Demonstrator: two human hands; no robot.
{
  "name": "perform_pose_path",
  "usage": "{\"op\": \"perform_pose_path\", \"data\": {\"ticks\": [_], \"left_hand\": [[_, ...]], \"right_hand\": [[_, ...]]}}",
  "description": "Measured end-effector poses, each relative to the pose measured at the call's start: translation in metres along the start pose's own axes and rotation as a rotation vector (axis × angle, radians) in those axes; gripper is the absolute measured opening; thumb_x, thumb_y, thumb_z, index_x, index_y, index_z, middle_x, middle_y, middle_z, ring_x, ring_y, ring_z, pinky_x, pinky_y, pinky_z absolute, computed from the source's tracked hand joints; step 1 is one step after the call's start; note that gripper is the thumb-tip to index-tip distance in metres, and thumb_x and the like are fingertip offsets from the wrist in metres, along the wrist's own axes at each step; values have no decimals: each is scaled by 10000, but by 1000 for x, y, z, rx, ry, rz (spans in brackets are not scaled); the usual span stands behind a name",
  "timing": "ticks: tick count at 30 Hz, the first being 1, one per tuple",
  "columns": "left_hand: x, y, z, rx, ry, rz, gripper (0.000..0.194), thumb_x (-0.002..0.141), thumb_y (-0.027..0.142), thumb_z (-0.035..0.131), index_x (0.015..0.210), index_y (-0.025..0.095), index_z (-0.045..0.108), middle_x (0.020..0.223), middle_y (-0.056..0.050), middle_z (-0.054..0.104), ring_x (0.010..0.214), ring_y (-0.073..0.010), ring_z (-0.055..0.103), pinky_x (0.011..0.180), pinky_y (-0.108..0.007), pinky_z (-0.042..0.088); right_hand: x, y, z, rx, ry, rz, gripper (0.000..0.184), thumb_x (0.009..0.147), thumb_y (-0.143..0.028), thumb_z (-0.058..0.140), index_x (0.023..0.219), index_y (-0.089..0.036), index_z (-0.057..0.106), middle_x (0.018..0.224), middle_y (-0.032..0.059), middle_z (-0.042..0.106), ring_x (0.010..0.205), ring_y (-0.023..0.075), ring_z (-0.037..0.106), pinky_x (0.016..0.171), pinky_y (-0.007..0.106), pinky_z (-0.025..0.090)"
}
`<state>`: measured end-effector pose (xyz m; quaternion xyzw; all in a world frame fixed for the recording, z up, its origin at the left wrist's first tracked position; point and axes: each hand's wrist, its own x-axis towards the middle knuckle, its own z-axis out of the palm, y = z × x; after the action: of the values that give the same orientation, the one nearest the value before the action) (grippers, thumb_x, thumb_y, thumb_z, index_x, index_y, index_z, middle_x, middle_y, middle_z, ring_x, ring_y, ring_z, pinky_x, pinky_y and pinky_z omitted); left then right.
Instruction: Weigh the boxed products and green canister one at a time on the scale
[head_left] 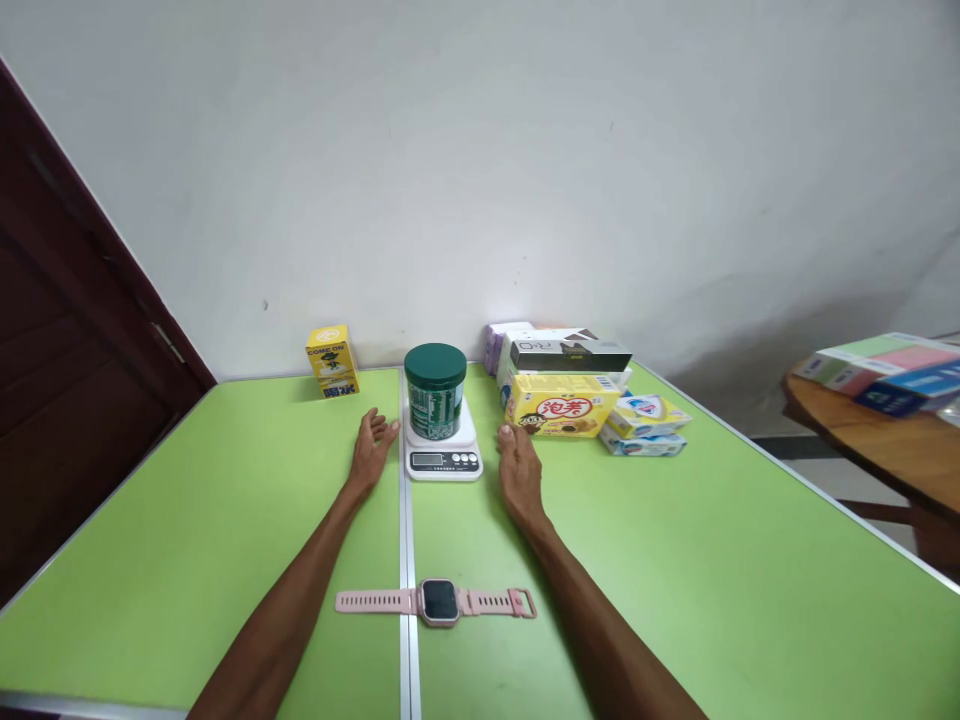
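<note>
A green lidded canister (436, 392) stands upright on a white kitchen scale (445, 480), whose small display faces me. Just left of the scale, my left hand (370, 449) is open, fingers apart, holding nothing. On the other side, my right hand (520, 474) is beside the scale without touching it. Its thumb points up and its other fingers are mostly hidden behind the hand, near a yellow snack box (566, 406). Between my forearms a smartwatch (439, 602) with a pink strap lies stretched out flat, its screen dark.
A small yellow box (332, 361) stands at the back left of the green table (225, 560). Behind the snack box is a black and white box (570, 355); two soap boxes (646, 415) are stacked to its right. A wooden table (885, 440) with several boxes stands at right.
</note>
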<state>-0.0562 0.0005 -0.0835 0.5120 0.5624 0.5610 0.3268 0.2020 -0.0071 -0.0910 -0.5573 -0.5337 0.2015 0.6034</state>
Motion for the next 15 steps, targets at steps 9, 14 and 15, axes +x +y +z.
{"op": "perform_pose_path", "data": {"ticks": [9,14,15], "left_hand": [[-10,21,17,239,20,129,995,759,643,800,1521,146,399,1556,-255,493,1483,-378,468,1233,-564,347],[3,54,52,392,6,249,1093,631,589,910,1516,200,402,1587,-214,483,1522,-401,409,1254,-584,289],[7,59,58,398,2,247,1089,609,576,925,1498,202,420,1558,-211,512,1504,-404,434,1241,-581,312]], "right_hand": [[-2,-4,-4,-9,-58,-14,647,1015,-681,356,1187,-150,684,1231,210,719,1167,343,640,1055,543,478],[-1,-25,18,9,-77,-97,709,1014,-680,382,1433,-150,599,1500,199,604,1430,329,510,1232,579,328],[-1,-30,24,24,-104,-96,716,1017,-677,380,1463,-154,579,1530,195,581,1454,323,491,1244,576,316]]}}
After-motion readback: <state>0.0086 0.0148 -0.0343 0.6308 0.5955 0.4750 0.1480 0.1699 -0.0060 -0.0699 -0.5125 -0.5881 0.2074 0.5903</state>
